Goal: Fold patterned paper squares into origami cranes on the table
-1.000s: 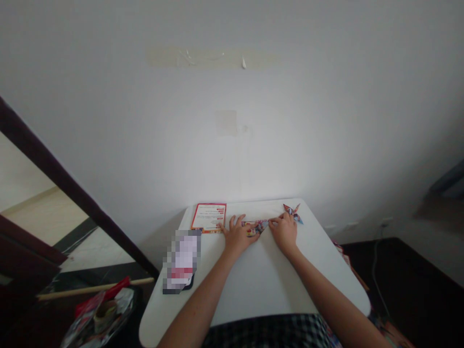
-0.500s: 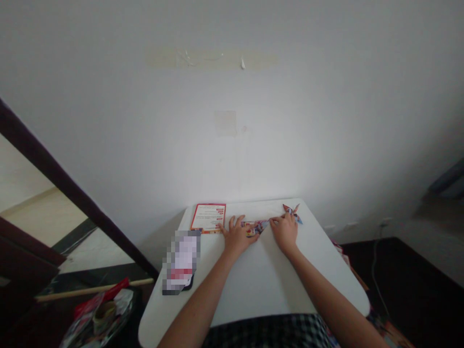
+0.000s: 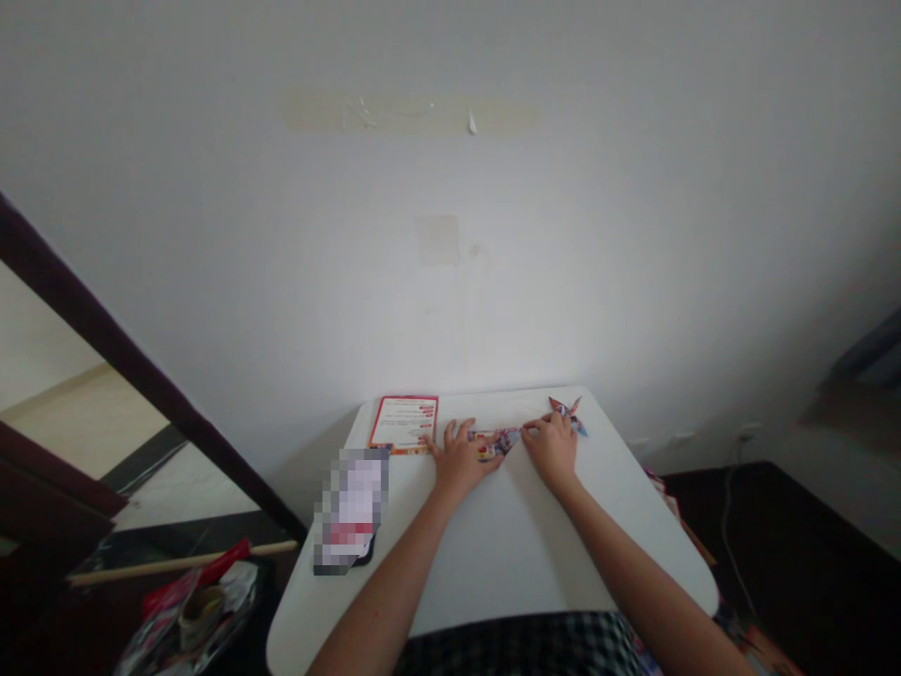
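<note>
A strip of colourful printed paper [image 3: 487, 451], folded to a point at its right end, lies on the white table. My left hand [image 3: 461, 462] presses flat on its left part, fingers spread, with the thumb stretched along its lower edge. At the pointed end, my right hand [image 3: 553, 449] has its fingertips pinched together on the paper. Just beyond the right hand lies a folded paper star [image 3: 569, 413] with several points, partly covered by that hand. A printed sheet with a red border [image 3: 406, 421] lies left of my left hand, its lower right corner by the fingers.
A phone-like object [image 3: 352, 512], blurred out, lies on the left of the white table [image 3: 507, 563]. A wall [image 3: 493, 310] stands right behind the table. On the floor at left is a bin [image 3: 204, 610] with wrappers and a tape roll, near a wooden stick [image 3: 183, 563].
My right hand has shifted very slightly to the left at the paper's tip. My left hand stays in place.
</note>
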Motion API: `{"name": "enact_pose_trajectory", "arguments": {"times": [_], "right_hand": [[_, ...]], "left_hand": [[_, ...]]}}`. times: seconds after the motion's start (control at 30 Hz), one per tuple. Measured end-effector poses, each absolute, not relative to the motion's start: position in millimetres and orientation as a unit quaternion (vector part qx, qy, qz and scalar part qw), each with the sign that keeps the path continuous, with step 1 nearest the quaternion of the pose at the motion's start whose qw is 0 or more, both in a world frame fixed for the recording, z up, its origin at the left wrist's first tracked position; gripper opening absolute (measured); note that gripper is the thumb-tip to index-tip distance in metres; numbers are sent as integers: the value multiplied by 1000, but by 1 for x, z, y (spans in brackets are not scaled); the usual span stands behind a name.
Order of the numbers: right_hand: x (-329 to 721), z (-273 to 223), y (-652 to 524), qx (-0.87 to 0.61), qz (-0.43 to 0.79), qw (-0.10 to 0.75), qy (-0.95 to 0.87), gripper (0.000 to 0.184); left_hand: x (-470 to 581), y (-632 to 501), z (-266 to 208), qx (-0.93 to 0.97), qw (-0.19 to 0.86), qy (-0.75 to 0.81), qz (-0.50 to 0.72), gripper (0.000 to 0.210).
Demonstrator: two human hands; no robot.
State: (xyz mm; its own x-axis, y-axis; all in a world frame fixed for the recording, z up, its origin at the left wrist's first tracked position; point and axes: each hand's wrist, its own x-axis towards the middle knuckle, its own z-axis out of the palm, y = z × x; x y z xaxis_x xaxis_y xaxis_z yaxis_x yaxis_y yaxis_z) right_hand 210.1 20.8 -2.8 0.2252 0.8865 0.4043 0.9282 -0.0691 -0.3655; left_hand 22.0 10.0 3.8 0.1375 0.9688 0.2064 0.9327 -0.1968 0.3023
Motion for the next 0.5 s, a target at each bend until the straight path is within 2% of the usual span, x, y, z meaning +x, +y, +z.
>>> {"name": "enact_pose_trajectory", "arguments": {"times": [0.33, 0.5], "right_hand": [[206, -4, 11, -701, -40, 285, -652, 29], [205, -4, 12, -672, -60, 283, -681, 19]], "left_hand": [[23, 8, 4, 753, 43, 630, 182, 42], [22, 9, 4, 754, 59, 627, 186, 40]]}}
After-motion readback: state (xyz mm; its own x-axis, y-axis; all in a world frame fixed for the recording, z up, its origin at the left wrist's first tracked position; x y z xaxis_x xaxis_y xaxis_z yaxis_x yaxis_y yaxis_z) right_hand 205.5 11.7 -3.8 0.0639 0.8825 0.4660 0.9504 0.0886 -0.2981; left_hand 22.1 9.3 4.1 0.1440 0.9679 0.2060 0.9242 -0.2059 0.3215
